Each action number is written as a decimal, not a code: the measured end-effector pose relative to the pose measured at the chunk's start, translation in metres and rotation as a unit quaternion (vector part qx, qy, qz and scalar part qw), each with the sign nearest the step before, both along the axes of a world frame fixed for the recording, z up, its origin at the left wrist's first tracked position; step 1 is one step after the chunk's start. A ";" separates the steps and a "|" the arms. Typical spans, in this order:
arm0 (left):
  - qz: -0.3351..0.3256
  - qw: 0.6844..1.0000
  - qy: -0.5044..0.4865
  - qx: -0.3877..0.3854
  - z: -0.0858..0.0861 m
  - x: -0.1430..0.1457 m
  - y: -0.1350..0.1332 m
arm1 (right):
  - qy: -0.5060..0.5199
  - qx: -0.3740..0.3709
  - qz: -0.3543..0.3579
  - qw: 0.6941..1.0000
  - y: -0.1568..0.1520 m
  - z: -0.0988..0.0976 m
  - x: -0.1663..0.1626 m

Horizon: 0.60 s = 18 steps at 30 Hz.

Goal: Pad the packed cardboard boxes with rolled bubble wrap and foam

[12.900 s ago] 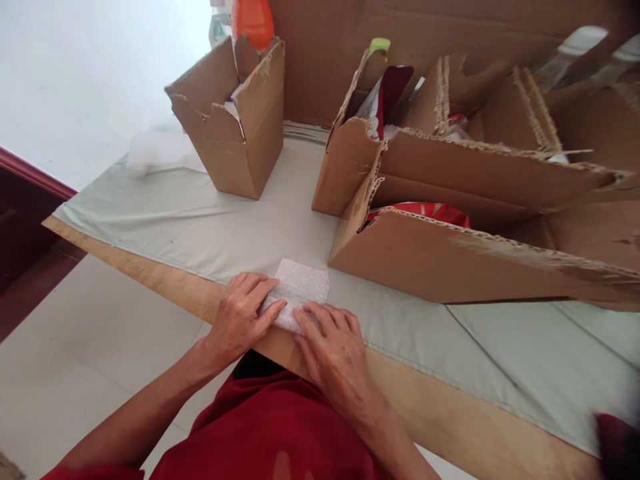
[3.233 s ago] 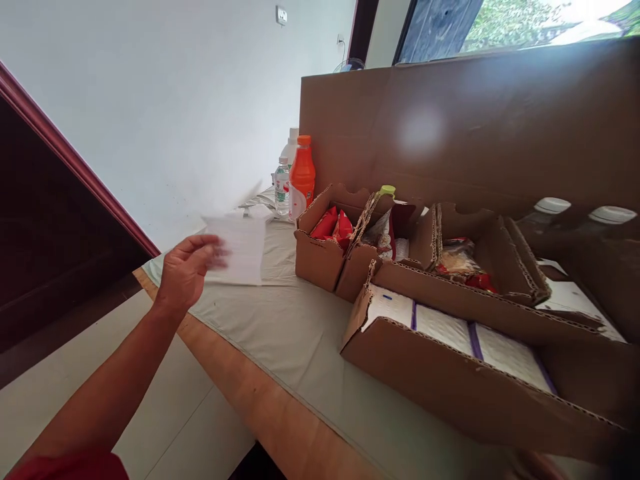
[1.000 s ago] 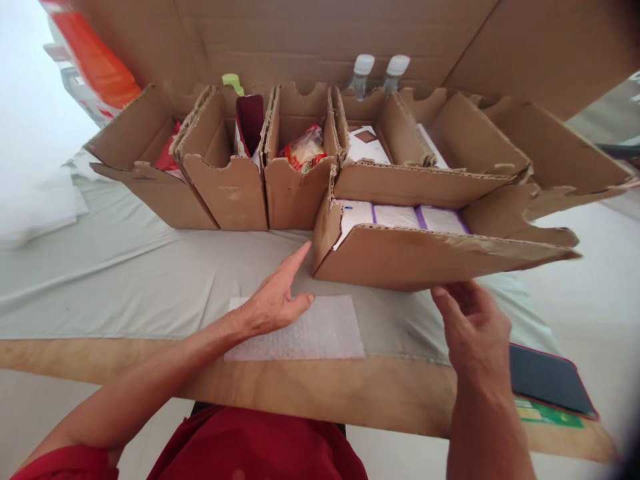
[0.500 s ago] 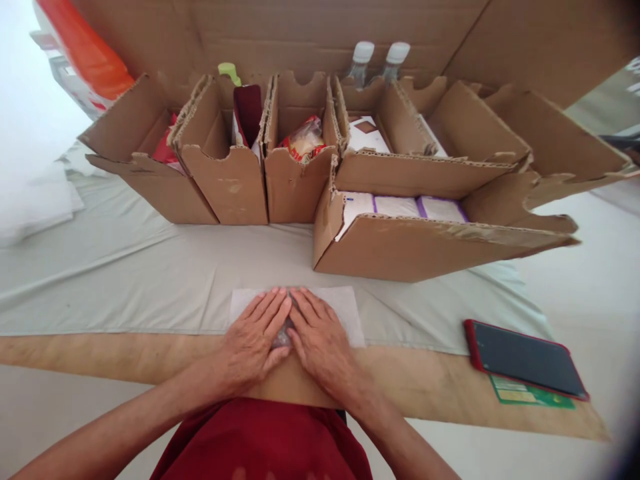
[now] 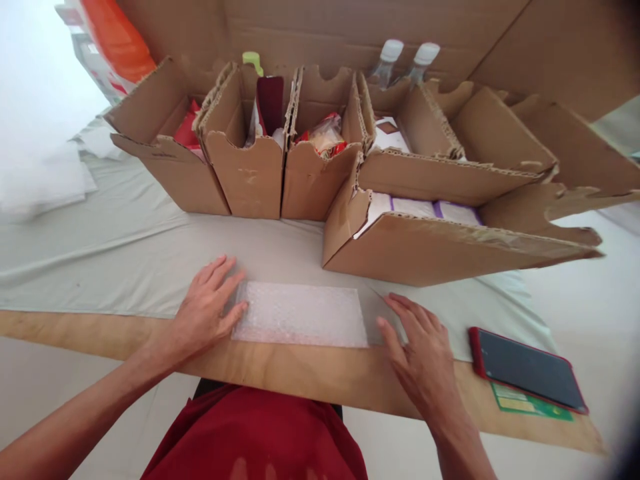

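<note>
A white bubble-wrap sheet (image 5: 301, 313) lies flat on the grey cloth (image 5: 125, 253) near the table's wooden front edge. My left hand (image 5: 206, 307) rests open at the sheet's left end, fingertips touching it. At the right end lies my right hand (image 5: 420, 347), open and flat on the cloth, just off the sheet. Neither hand holds anything.
Behind the sheet stands a row of open cardboard boxes (image 5: 245, 173) with snack packets, and a long low box (image 5: 450, 247) with white packs. An orange bottle (image 5: 117, 40) stands at the back left, white sheets (image 5: 40, 180) lie at left, and a red-cased phone (image 5: 530, 370) at right.
Both hands were side by side on the middle of the sheet; they have slid apart to its two ends. Earlier the left hand carried the sheet over from the left.
</note>
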State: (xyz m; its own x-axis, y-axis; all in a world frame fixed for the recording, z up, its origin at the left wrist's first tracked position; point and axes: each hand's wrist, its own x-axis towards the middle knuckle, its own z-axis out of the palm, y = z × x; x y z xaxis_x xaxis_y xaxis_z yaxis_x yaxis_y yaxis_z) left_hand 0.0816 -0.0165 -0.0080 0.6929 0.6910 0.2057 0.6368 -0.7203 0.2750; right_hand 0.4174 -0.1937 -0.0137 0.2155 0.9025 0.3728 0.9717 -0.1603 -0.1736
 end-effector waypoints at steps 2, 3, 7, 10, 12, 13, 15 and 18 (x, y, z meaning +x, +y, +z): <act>0.006 1.000 0.014 -0.018 -0.002 0.006 0.004 | -0.027 -0.009 0.004 1.000 0.020 -0.003 -0.006; 0.006 0.999 0.014 -0.029 -0.004 0.009 0.005 | -0.038 -0.009 0.006 0.999 0.029 -0.006 -0.010; 0.002 0.998 -0.035 -0.058 -0.001 0.017 -0.004 | 0.012 0.031 0.028 0.999 0.043 -0.011 -0.026; 0.035 0.989 -0.090 -0.112 0.013 0.013 -0.013 | 0.150 0.036 0.018 0.988 0.028 0.000 -0.037; 0.074 0.977 -0.112 -0.165 0.027 0.006 -0.012 | 0.248 0.014 0.001 0.969 0.011 0.010 -0.048; 0.091 0.972 -0.120 -0.181 0.033 0.003 -0.009 | 0.291 0.004 0.001 0.957 0.003 0.013 -0.056; 0.107 0.969 -0.127 -0.185 0.045 0.002 0.003 | 0.360 -0.006 0.024 0.933 -0.012 0.015 -0.076; 0.072 0.980 -0.109 -0.150 0.053 0.020 0.029 | 0.427 -0.040 0.070 0.900 -0.029 0.008 -0.110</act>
